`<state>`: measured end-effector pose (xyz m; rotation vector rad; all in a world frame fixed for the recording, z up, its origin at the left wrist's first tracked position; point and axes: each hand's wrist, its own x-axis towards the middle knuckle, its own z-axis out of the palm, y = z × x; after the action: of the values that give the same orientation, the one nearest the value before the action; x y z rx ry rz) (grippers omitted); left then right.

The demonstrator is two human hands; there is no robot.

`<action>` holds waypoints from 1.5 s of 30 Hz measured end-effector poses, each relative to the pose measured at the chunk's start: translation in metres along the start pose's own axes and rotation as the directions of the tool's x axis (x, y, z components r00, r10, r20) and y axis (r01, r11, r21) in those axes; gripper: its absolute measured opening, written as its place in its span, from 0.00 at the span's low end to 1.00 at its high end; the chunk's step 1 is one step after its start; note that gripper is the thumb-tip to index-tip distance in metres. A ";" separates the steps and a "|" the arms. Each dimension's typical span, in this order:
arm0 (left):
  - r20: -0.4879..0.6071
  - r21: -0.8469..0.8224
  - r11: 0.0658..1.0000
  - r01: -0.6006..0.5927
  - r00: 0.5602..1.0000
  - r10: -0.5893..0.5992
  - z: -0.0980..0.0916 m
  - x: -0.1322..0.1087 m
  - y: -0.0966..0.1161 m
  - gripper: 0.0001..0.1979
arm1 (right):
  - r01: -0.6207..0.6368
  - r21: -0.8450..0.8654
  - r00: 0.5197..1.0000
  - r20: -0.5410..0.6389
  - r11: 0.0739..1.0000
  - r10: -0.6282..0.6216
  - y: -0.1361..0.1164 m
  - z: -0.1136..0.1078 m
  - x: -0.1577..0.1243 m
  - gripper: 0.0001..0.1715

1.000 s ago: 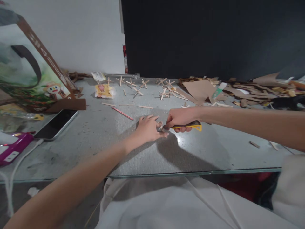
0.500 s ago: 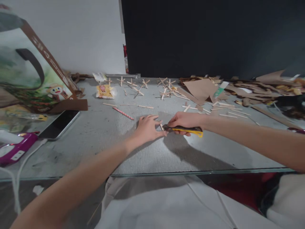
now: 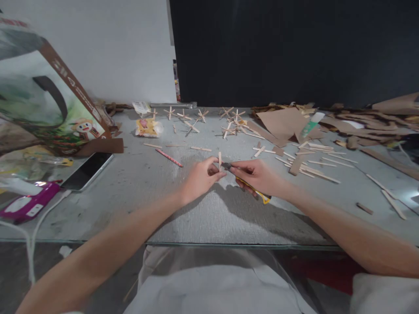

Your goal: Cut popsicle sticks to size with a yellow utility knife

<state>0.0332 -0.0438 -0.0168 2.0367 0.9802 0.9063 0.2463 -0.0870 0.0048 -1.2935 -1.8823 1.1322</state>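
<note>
1 stick [image 3: 219,157] pokes above left hand [image 3: 199,178]; right hand [image 3: 259,176] half-hides knife [image 3: 262,197].

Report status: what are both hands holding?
Left hand pinches wooden stick upright. Right hand grips yellow knife, tip at stick. Loose sticks lie beyond.

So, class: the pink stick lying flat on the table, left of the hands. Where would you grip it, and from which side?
Probably at the middle of the pink stick, from above, pinched across its thin width. It lies flat and slanted on the table, nothing touching it, so both long sides look free.
</note>
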 end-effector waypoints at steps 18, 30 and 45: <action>0.091 0.128 0.991 -0.036 0.996 0.024 0.001 -0.007 0.005 0.11 | 0.087 -0.419 0.973 -0.159 0.904 -0.167 -0.001 0.017 -0.002 0.20; -0.039 -0.259 0.966 0.006 0.999 -0.017 0.006 -0.004 0.004 0.11 | 0.057 -0.254 0.961 -0.248 0.966 -0.122 -0.018 0.019 -0.008 0.27; -0.087 -0.416 0.909 -0.006 0.996 -0.034 0.009 -0.003 0.013 0.18 | 0.091 -0.085 0.966 -0.235 0.992 -0.109 -0.019 0.023 -0.013 0.23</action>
<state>0.0440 -0.0552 -0.0116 1.6361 0.7675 1.1052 0.2235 -0.1094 0.0102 -1.2958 -1.8019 0.8222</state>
